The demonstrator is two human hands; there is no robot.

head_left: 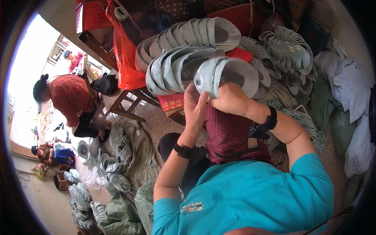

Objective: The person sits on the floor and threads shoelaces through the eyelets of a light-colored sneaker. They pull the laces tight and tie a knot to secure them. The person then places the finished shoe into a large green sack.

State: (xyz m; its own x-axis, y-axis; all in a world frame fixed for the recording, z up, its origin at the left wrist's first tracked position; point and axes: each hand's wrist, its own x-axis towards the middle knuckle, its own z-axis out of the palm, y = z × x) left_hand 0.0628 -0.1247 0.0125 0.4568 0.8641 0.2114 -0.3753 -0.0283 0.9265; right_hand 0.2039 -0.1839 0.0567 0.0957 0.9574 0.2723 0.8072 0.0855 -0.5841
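Note:
In front of me I hold a small nest of pale grey-green shoe uppers point(208, 74), their open side turned to the right. My left hand point(195, 106) grips the closed end from below, thumb raised along its side. My right hand point(232, 98) is closed on the lower edge, with some fingertips hidden in the opening. Just behind lie two longer rows of nested uppers: a nearer row point(166, 72) and a farther row point(180, 37). The held uppers overlap the right end of the nearer row in view.
More nested uppers point(284, 53) pile up at the back right, above a bundle of pale cords point(309, 125). White sacks point(354, 88) line the right side. A red bag point(127, 58) hangs by a wooden stool point(123, 102). At left sits a person in red point(74, 96), near bundled uppers point(119, 143).

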